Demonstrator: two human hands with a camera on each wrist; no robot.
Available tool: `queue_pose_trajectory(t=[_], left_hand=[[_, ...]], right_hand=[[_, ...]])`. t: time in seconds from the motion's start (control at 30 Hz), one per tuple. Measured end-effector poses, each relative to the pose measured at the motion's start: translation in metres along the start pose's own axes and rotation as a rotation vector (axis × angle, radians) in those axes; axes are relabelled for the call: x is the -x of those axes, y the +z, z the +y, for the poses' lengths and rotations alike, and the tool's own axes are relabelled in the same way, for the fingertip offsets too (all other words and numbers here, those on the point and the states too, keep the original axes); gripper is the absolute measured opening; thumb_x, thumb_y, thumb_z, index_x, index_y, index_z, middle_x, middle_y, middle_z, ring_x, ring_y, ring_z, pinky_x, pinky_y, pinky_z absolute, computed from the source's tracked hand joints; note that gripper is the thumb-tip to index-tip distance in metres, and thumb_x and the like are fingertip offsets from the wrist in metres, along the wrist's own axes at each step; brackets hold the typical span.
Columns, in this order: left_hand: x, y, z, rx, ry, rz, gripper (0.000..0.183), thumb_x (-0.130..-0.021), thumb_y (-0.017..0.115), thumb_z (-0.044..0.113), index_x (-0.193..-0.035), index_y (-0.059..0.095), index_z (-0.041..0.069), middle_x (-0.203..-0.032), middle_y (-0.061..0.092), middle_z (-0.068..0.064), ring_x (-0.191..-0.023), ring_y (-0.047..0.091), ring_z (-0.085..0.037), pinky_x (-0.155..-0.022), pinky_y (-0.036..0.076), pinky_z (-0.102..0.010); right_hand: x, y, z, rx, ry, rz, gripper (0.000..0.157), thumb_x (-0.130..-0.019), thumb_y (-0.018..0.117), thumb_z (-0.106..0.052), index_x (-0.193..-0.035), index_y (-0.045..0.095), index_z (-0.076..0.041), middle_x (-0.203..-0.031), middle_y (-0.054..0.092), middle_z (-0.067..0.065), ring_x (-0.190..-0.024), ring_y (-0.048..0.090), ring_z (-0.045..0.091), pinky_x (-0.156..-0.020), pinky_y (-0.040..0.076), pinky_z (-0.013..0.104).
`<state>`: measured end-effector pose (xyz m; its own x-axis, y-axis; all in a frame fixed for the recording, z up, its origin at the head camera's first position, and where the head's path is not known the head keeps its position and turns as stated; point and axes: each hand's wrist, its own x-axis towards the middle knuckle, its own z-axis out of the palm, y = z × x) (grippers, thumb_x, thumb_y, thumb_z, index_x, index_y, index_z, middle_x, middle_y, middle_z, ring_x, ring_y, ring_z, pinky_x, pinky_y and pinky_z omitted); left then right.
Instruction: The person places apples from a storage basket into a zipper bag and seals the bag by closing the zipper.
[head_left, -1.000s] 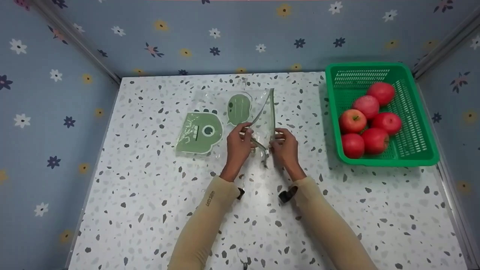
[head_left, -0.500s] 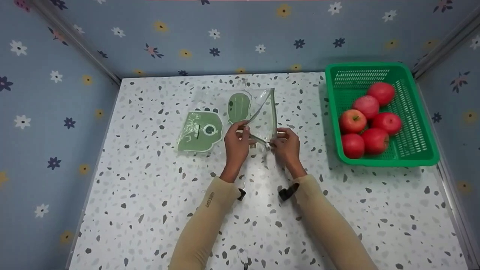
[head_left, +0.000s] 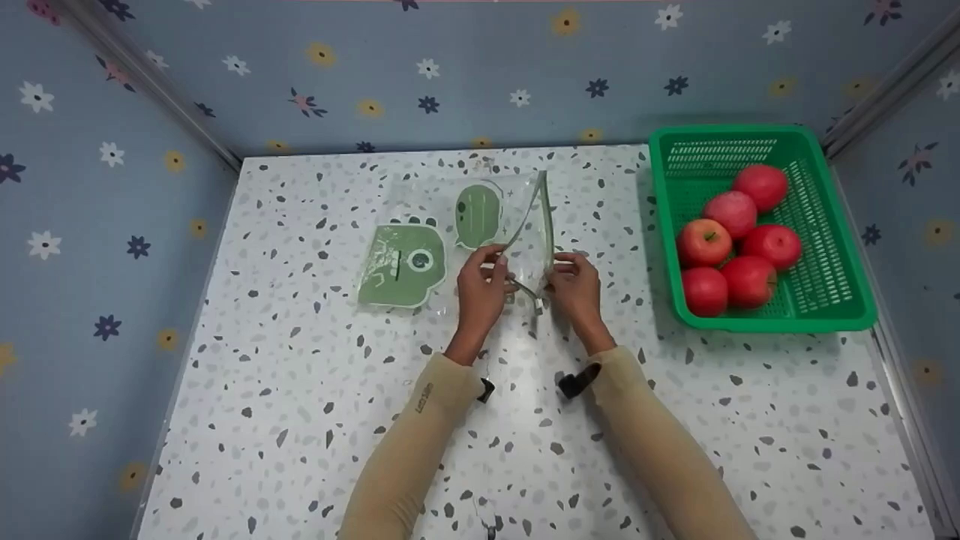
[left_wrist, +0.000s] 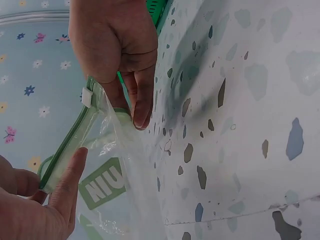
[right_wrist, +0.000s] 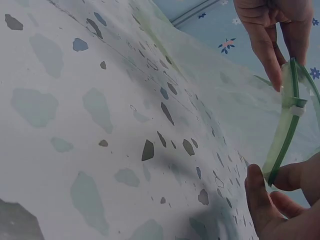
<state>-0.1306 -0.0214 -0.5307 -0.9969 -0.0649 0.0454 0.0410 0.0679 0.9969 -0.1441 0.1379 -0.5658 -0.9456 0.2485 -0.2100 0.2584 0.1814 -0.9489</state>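
A clear zip bag with green dinosaur-like prints lies on the speckled table, its mouth facing right and spread apart. My left hand pinches one green zip edge between thumb and fingers. On the opposite edge, my right hand pinches the other strip near its lower end. A small white slider sits on the green zip at the near corner, between the hands. In the right wrist view the slider shows on the strip, with fingers gripping both above and below it.
A green plastic basket stands at the right of the table, with several red apples inside. Flowered blue panels enclose the back and sides. Black straps show at both wrists.
Both hands keep hold of the bag's mouth and shift only slightly. The left hand dips left, then returns a little right. The near zip corner bends and moves a little.
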Motion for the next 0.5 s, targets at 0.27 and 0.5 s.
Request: queue_pose_trajectory(t=[0.27, 0.5], left_hand=[[0.0, 0.004, -0.002, 0.013, -0.022, -0.011, 0.025, -0.108, 0.055, 0.002, -0.13, 0.063, -0.008, -0.108, 0.06, -0.021, -0.079, 0.068, -0.014, -0.069, 0.065, -0.033], [-0.001, 0.004, -0.004, 0.046, -0.025, -0.028, 0.026, -0.109, 0.053, 0.001, -0.131, 0.062, -0.01, -0.113, 0.057, -0.032, -0.091, 0.069, -0.048, -0.071, 0.066, -0.037]], right_hand=[[0.006, -0.012, -0.004, 0.067, -0.15, 0.004, 0.033, -0.105, 0.064, -0.008, -0.135, 0.063, 0.004, -0.118, 0.072, 0.023, -0.102, 0.073, 0.034, -0.086, 0.063, 0.04], [0.011, -0.025, -0.014, 0.152, -0.268, 0.012, 0.033, -0.104, 0.066, -0.007, -0.134, 0.063, 0.006, -0.121, 0.069, 0.024, -0.107, 0.07, 0.037, -0.095, 0.059, 0.048]])
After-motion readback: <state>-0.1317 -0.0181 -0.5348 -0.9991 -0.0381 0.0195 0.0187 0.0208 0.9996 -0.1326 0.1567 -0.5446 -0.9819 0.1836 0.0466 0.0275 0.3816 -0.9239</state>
